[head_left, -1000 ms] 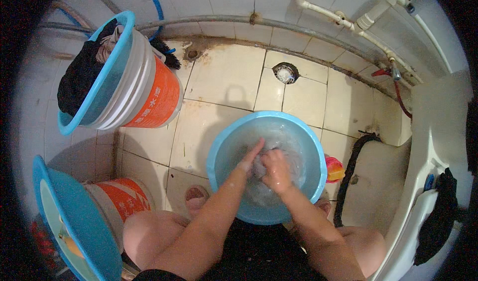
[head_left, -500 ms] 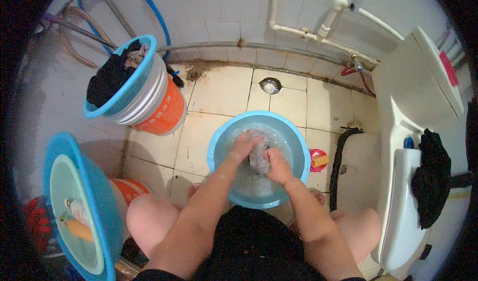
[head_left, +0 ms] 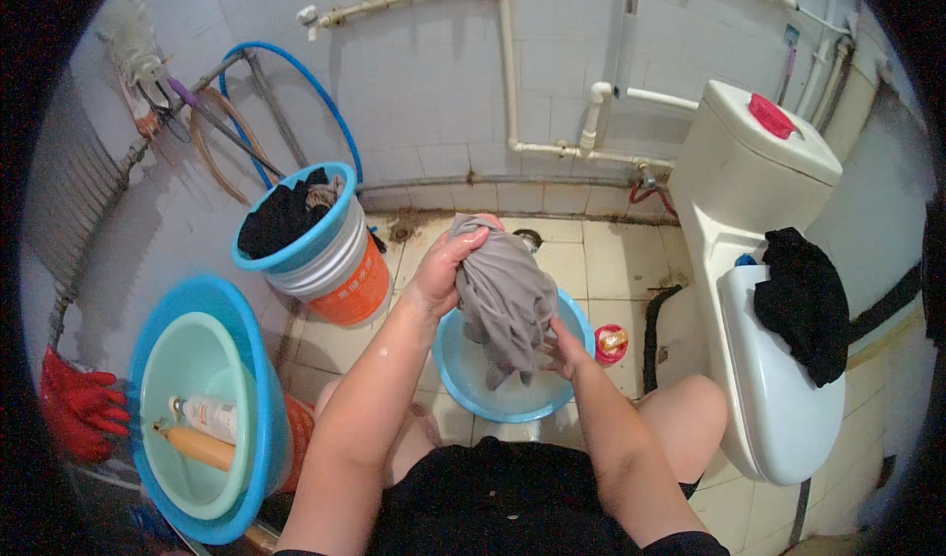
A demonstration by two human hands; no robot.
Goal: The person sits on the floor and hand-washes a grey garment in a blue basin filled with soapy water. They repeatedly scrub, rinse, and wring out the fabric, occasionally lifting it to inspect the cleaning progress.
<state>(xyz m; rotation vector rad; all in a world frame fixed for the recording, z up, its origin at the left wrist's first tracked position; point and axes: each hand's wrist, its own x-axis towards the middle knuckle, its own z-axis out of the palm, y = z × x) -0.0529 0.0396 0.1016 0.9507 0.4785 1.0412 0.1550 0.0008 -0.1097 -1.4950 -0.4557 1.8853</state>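
Note:
A crumpled grey cloth garment (head_left: 503, 295), apparently wet, hangs above a light blue basin (head_left: 463, 391) on the floor in front of me. My left hand (head_left: 448, 263) is closed round its upper left part, some of the fingers hidden behind the fabric. Low on its right side, my right hand (head_left: 565, 349) has its fingers apart, with the tips at the garment's edge. Water shows in the basin, partly hidden by the garment. Just right of the basin sits a pinkish-red dish (head_left: 605, 360) with an orange-yellow soap bar (head_left: 613, 340).
At left, a blue basin (head_left: 249, 359) holds a pale green basin (head_left: 158, 344) with two bottles; red gloves (head_left: 84, 403) hang beside it. Farther back, black clothes (head_left: 281, 223) fill a basin on a white-and-orange bucket (head_left: 353, 290). A toilet (head_left: 778, 428) stands right, black cloth (head_left: 803, 305) on its lid.
The grey garment has come up out of the basin's water, lifted by my left hand. My right hand has loosened from its closed grip. The view has tilted up, showing more wall.

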